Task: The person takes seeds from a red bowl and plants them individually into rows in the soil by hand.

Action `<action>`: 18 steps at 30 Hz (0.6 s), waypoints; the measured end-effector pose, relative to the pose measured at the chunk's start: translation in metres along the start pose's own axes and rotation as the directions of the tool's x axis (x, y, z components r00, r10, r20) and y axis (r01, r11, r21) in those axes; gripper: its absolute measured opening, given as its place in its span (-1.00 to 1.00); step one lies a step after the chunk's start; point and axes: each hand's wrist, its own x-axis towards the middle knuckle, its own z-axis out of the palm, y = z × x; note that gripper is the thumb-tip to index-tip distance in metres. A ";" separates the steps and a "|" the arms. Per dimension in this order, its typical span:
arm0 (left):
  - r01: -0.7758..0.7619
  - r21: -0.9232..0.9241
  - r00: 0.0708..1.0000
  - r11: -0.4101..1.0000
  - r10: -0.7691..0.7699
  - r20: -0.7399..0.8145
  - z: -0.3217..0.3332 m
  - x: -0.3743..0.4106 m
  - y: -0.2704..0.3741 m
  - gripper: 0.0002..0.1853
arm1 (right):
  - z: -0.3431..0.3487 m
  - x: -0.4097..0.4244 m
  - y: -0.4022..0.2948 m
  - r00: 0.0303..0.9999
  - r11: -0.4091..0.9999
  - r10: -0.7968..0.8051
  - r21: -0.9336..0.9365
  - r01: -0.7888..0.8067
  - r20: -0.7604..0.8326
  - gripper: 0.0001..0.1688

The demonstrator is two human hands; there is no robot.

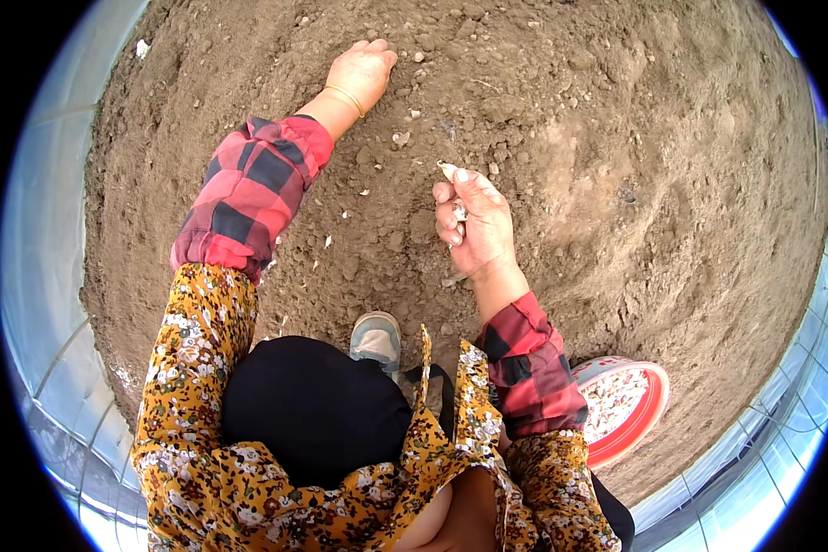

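My left hand reaches forward to the brown soil, its fingertips down at the surface; whether it holds anything is hidden. Nearer to me, my right hand is raised over the soil, palm up. Its thumb and forefinger pinch a pale garlic clove, while more cloves sit under the curled fingers. A line of small whitish cloves runs along the soil below my left forearm. By my right sleeve stands a red and white basin holding many cloves.
Clear plastic sheeting borders the soil at the left, and more sheeting curves along the lower right. Small clods and stones lie across the ground. My shoe rests on the soil near the middle.
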 end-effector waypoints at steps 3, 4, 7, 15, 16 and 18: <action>0.081 -0.074 0.996 0.994 -0.082 -0.015 -0.014 -0.007 -0.004 -0.85 | 0.010 0.008 0.004 0.997 0.999 0.023 0.027 -0.021 -0.079 -0.79; 0.150 -0.159 0.988 0.976 -0.152 0.002 -0.035 -0.013 0.010 -0.84 | 0.011 0.009 0.004 0.997 1.000 0.017 0.021 -0.015 -0.080 -0.79; 0.404 -0.714 0.907 0.572 -0.147 0.396 -0.075 -0.032 0.052 -0.77 | 0.011 0.010 -0.001 0.996 1.000 -0.012 -0.019 0.010 -0.087 -0.81; 0.307 -0.777 0.952 0.550 -0.161 0.262 -0.065 -0.031 0.070 -0.86 | 0.008 0.015 -0.005 1.000 0.960 0.018 0.278 -0.019 0.006 -0.80; 0.226 -0.626 0.974 0.747 -0.179 0.138 -0.055 -0.025 0.059 -0.85 | 0.009 0.015 -0.004 0.999 0.932 0.037 0.359 -0.038 0.009 -0.80; 0.174 -0.416 0.984 0.892 -0.142 0.107 -0.037 -0.010 0.051 -0.85 | 0.010 0.009 -0.007 1.000 0.923 0.008 0.384 -0.018 0.029 -0.79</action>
